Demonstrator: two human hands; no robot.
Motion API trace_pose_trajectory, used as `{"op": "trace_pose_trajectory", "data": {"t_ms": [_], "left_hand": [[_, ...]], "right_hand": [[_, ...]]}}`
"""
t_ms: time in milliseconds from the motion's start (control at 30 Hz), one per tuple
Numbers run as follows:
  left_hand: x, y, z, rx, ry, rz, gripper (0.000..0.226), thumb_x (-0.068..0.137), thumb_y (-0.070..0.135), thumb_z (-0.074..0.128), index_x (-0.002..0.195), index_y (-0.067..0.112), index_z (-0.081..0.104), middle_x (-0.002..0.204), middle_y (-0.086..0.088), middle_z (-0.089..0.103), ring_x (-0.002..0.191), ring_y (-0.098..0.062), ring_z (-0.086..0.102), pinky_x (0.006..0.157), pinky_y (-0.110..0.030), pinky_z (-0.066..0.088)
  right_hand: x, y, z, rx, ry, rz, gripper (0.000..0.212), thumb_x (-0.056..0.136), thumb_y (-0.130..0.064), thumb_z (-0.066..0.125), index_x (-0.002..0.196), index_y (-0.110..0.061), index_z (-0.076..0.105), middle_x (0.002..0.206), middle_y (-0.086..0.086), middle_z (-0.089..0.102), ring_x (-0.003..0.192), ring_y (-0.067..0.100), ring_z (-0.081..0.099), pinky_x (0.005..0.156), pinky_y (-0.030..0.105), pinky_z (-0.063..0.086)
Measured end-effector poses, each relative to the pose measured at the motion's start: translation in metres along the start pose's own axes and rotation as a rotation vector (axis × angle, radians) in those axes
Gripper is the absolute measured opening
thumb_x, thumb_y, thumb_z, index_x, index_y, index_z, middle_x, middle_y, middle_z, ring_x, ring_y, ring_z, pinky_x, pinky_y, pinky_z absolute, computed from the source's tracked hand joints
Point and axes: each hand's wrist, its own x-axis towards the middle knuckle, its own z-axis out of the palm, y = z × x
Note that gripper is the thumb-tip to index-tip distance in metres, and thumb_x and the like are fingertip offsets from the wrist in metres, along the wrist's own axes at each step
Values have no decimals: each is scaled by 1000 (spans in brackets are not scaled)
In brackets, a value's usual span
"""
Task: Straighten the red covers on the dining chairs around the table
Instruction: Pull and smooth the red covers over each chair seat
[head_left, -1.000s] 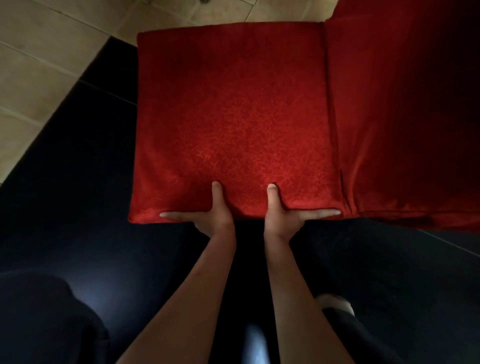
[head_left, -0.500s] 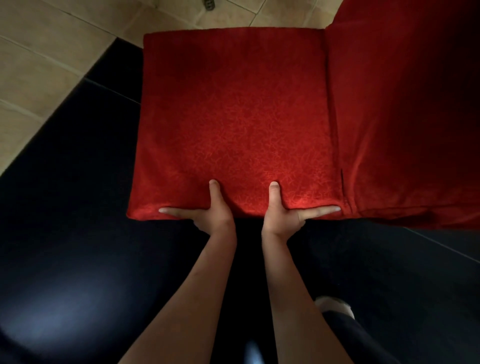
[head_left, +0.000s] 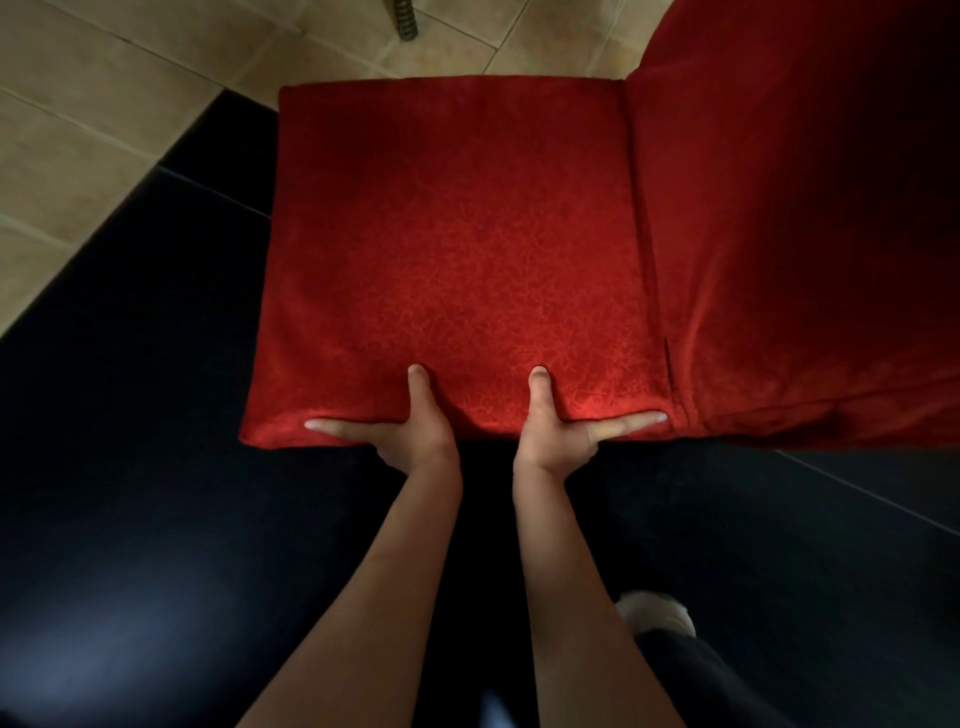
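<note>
Red patterned fabric fills the middle of my view: the chair cover (head_left: 452, 249) lies flat over the seat, with the covered chair back (head_left: 789, 234) rising on the right side, a seam running between the two. I see my left hand (head_left: 410, 434) at the near edge of the seat, thumb laid up onto the top of the cover and the forefinger stretched out leftward along the front edge; the other fingers go down under the edge, where I cannot see them. My right hand (head_left: 553, 434) mirrors it just beside, thumb on top, forefinger pointing right along the edge toward the seam. Both hands hold the front edge of the cover between thumb and fingers, and the two sit near each other around the middle of that edge. Below the chair is a glossy black floor (head_left: 156, 467), and beige tiles (head_left: 104, 104) show at the upper left. A pale shoe (head_left: 657, 613) shows near my right forearm.
</note>
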Motion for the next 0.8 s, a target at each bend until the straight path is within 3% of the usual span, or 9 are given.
{"op": "trace_pose_trajectory", "data": {"t_ms": [100, 167, 300, 567, 800], "left_hand": [[-2, 7, -3, 2, -15, 13, 121, 77, 50, 74, 140, 49, -30, 124, -7, 46, 90, -11, 47, 85, -29, 37], [-4, 16, -4, 2, -27, 21, 121, 77, 48, 74, 140, 49, -30, 119, -4, 43, 81, -7, 45, 84, -29, 37], [-16, 42, -6, 2, -26, -10, 121, 77, 45, 75, 140, 51, -29, 128, -16, 49, 81, -12, 47, 82, -31, 38], [-45, 75, -19, 34, 62, -69, 119, 77, 42, 78, 142, 54, -21, 120, -18, 57, 77, -17, 51, 76, -34, 43], [-74, 94, -62, 58, 142, -120, 117, 76, 42, 78, 143, 54, -18, 130, -18, 52, 103, -26, 56, 82, -35, 40]], "right_hand": [[-7, -8, 0, 0, 7, -8, 132, 71, -29, 84, 147, -40, -23, 110, 12, 60, 83, 12, 64, 63, 7, 48], [-11, -17, 2, 12, 12, -9, 131, 71, -30, 84, 147, -44, -21, 111, 13, 57, 84, 13, 64, 57, 3, 45], [-21, -42, 8, 30, 28, 26, 130, 70, -32, 85, 144, -52, -19, 119, 20, 49, 78, 13, 59, 44, -1, 37], [-41, -76, 5, -35, 27, 61, 130, 72, -24, 85, 145, -50, -19, 118, 20, 47, 73, 9, 56, 43, -1, 36], [-82, -96, -19, -125, 24, 95, 129, 71, -26, 85, 147, -48, -17, 113, 13, 42, 74, 2, 51, 45, -4, 34]]}}
